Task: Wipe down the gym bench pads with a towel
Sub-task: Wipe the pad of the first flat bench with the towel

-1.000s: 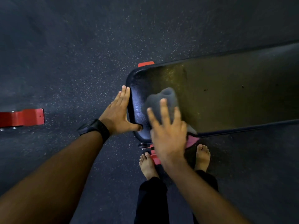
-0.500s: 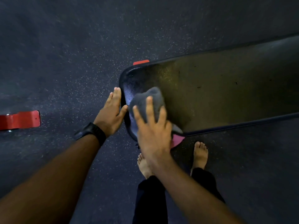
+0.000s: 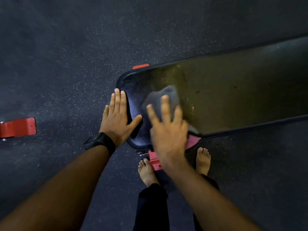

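My bare feet [image 3: 146, 170]: planted on the floor just below the bench pad's near end, either side of the red frame foot [image 3: 155, 161]. Leaning hard into a stroke could stub a toe on that metal.
My right hand [image 3: 168, 130]: flat on the towel at the pad's near-end corner, fingers straight and spread, gripping nothing and blurred. With only palm pressure, the cloth could bunch or slide out from under me.
Pink corner [image 3: 193, 141]: a pink bit of cloth hangs off the pad's near long edge. I judge it could drag the rest over the side.
My left hand [image 3: 118, 120]: braced on the pad's rounded end, fingers straight and together, thumb stretched out onto the top. The wiping hand could knock that thumb.
Grey towel [image 3: 166, 97]: crumpled on the pad near its end, mostly under my right fingers.
Bench pad [image 3: 233, 97]: long and dark, running off to the right with a dull sheen. A damp surface could let my bracing hand slip off the end.
Rest of the pad: well apart from the towel. Staying at this end would leave it unwiped.
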`<state>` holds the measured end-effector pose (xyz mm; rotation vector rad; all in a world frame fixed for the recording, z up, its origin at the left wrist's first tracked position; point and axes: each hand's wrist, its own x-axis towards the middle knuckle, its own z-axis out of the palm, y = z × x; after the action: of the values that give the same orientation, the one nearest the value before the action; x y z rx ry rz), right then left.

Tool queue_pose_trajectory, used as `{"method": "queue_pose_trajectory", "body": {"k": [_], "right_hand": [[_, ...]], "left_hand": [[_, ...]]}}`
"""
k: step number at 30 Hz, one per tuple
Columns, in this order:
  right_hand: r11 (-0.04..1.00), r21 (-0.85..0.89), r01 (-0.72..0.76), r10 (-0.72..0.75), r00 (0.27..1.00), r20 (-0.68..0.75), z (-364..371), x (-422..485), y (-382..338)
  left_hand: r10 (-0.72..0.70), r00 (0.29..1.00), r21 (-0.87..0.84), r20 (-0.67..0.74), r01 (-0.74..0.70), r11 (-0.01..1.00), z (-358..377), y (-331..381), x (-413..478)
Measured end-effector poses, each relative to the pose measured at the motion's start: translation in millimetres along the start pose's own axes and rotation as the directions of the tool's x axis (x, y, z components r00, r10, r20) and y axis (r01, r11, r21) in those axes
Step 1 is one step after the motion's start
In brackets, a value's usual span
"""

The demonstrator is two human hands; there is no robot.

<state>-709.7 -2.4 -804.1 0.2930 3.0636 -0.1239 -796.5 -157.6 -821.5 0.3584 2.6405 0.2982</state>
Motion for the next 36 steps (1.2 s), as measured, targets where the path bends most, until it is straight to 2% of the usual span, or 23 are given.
{"method": "queue_pose_trajectory", "body": {"k": [2,4,5,7,9,11,13,15,18,20,21,23,25,26,28,30,32,33,34,36], "right_hand": [[0.978,0.031,0.205,-0.206,0.979,0.01,7,6,-12],[0.956,0.04,0.29,-0.29,0.957,-0.011,5,56,-7],[0.962,-0.006,0.274,-0.274,0.962,0.018,1,84,3],[0.993,-0.064,0.098,-0.094,0.994,0.051,-7,121,37],[0.992,-0.021,-0.126,0.126,0.992,0.015,-15,110,68],[0.984,-0.004,-0.176,0.176,0.984,-0.012,-14,65,74],[0.994,0.019,-0.108,0.108,0.994,-0.002,-6,14,54],[0.998,0.056,0.041,-0.04,0.999,-0.007,5,-13,25],[0.959,0.097,0.266,-0.263,0.964,-0.044,7,36,11],[0.953,0.014,0.303,-0.303,0.952,0.037,1,95,26],[0.968,-0.034,0.249,-0.247,0.967,0.059,-3,118,39],[0.999,-0.046,0.014,-0.014,1.0,-0.007,-12,135,69],[0.985,-0.004,-0.173,0.173,0.983,-0.056,-17,105,85],[0.981,-0.003,-0.196,0.195,0.979,-0.061,-14,80,84],[0.992,0.015,-0.127,0.128,0.991,-0.043,-7,28,64],[0.995,0.078,0.067,-0.065,0.998,-0.02,2,6,37],[0.959,0.098,0.264,-0.264,0.964,-0.021,5,37,28],[0.948,0.079,0.307,-0.307,0.952,-0.013,3,64,29],[0.948,0.028,0.316,-0.316,0.949,0.007,0,92,37],[0.985,-0.055,0.163,-0.162,0.987,0.011,-9,133,65]], "left_hand": [[0.025,1.0,0.032,-0.015,-0.025,0.999,2,1,1],[0.01,0.999,0.023,-0.046,-0.008,1.0,3,4,6],[-0.007,0.998,0.014,-0.064,0.008,1.0,4,8,9],[-0.028,0.996,0.004,-0.086,0.029,1.0,5,14,16],[-0.041,0.995,0.014,-0.092,0.042,0.999,5,18,19],[-0.053,0.993,0.015,-0.105,0.055,0.998,5,20,21],[-0.068,0.991,0.018,-0.112,0.07,0.997,6,24,21],[-0.061,0.992,0.029,-0.111,0.064,0.997,7,27,21],[-0.057,0.988,0.05,-0.146,0.065,0.997,9,27,24],[-0.071,0.983,0.049,-0.171,0.08,0.996,10,29,25],[-0.074,0.981,0.041,-0.179,0.083,0.996,11,31,26],[-0.082,0.978,0.027,-0.192,0.089,0.996,12,35,29],[-0.085,0.977,0.021,-0.195,0.091,0.996,12,38,30],[-0.087,0.976,0.019,-0.199,0.093,0.995,12,39,31],[-0.097,0.974,0.014,-0.204,0.102,0.995,13,40,32],[-0.088,0.975,0.022,-0.204,0.094,0.995,14,42,32],[-0.079,0.973,0.036,-0.216,0.088,0.995,15,42,33],[-0.082,0.972,0.04,-0.221,0.093,0.995,16,42,33],[-0.085,0.97,0.045,-0.226,0.098,0.994,16,42,33],[-0.088,0.969,0.046,-0.229,0.101,0.994,16,45,32]]}}
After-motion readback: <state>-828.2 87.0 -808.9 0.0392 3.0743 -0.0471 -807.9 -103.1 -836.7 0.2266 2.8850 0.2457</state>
